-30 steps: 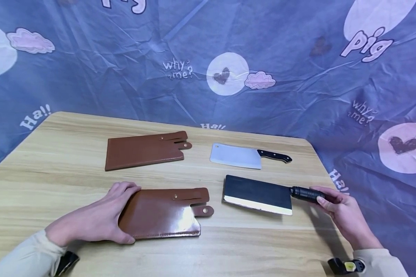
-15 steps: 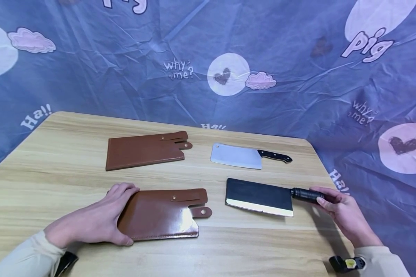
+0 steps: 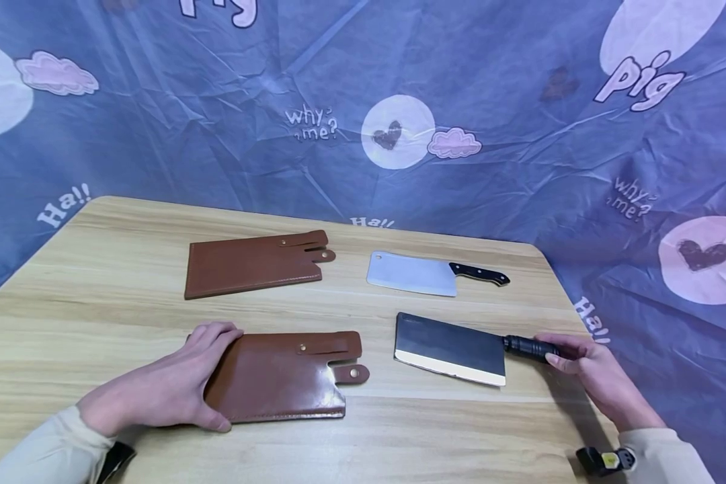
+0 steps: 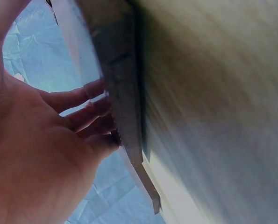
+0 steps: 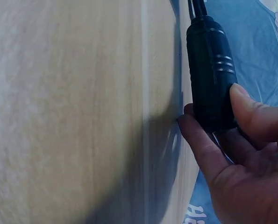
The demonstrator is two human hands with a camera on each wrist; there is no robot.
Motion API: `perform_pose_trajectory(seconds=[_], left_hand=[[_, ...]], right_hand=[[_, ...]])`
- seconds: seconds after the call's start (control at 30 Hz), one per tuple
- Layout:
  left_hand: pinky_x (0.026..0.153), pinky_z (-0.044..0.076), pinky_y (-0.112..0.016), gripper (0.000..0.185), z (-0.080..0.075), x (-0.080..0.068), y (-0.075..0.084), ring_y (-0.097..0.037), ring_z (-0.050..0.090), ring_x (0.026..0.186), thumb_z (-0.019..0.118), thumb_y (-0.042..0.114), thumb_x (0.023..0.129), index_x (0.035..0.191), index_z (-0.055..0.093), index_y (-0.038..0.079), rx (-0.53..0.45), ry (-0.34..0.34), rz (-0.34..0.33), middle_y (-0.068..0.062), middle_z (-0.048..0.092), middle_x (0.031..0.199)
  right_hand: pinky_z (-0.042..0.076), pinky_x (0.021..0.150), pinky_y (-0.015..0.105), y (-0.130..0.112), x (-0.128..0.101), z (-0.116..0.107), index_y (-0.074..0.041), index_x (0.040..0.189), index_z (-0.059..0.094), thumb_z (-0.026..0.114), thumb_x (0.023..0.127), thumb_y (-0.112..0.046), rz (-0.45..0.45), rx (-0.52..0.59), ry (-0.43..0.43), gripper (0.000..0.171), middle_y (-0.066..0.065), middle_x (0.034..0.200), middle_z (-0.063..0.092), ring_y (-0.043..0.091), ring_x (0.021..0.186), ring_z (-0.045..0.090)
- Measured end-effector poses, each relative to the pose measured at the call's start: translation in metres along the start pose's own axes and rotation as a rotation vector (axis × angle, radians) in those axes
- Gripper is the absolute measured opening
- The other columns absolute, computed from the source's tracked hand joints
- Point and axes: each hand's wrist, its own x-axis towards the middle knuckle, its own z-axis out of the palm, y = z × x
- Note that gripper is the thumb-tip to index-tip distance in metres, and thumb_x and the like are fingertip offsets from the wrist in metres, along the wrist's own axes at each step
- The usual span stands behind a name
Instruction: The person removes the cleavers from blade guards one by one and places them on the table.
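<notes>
On the wooden table (image 3: 97, 316), my left hand (image 3: 175, 380) grips the left end of a brown leather sheath (image 3: 281, 375), thumb under its near edge and fingers over its top. In the left wrist view the fingers (image 4: 89, 109) curl round the sheath's edge (image 4: 122, 93). My right hand (image 3: 587, 373) holds the black handle (image 3: 529, 347) of a dark cleaver (image 3: 450, 347), its blade tilted a little just above the table. The right wrist view shows the thumb and fingers (image 5: 251, 112) pinching that handle (image 5: 211, 74).
A second brown sheath (image 3: 254, 263) lies at the back left, and a shiny steel cleaver (image 3: 414, 273) with a black handle lies at the back right. A blue printed cloth (image 3: 363, 101) hangs behind. The table's right edge is near my right hand.
The dark cleaver's blade has swung and tilted slightly, its handle end moving nearer. The sheath under my left hand has shifted a little left and nearer.
</notes>
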Motion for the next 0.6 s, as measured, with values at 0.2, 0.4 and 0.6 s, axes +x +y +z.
perform_pose_trajectory(seconds=[0.2,0.4,0.6], left_hand=[[0.095,0.043,-0.047,0.115,0.0002,-0.0006,0.0004,-0.026,0.032,0.127,0.089,0.055,0.055,0.141,0.037,-0.001,0.000,-0.009,-0.007,-0.010,0.034,0.140],[0.095,0.043,-0.047,0.116,-0.0007,-0.0019,0.0014,-0.026,0.033,0.127,0.089,0.056,0.056,0.141,0.037,-0.002,0.019,-0.021,-0.018,-0.011,0.035,0.140],[0.094,0.043,-0.047,0.117,-0.0021,-0.0035,0.0002,-0.027,0.034,0.125,0.088,0.059,0.056,0.142,0.036,-0.002,0.021,-0.021,-0.018,-0.011,0.035,0.140]], right_hand=[[0.037,0.078,0.012,-0.0003,-0.0006,0.0024,0.009,0.126,0.060,0.065,0.093,-0.006,-0.016,-0.122,0.018,0.037,-0.018,0.110,0.065,-0.007,0.099,0.050],[0.036,0.078,0.012,-0.0004,0.0025,0.0030,0.008,0.124,0.062,0.067,0.092,-0.006,-0.010,-0.124,0.018,0.036,-0.017,0.110,0.066,-0.007,0.099,0.050],[0.035,0.079,0.011,0.0014,0.0033,0.0030,0.008,0.123,0.063,0.068,0.091,-0.007,-0.026,-0.134,0.028,0.036,-0.017,0.109,0.067,-0.008,0.099,0.050]])
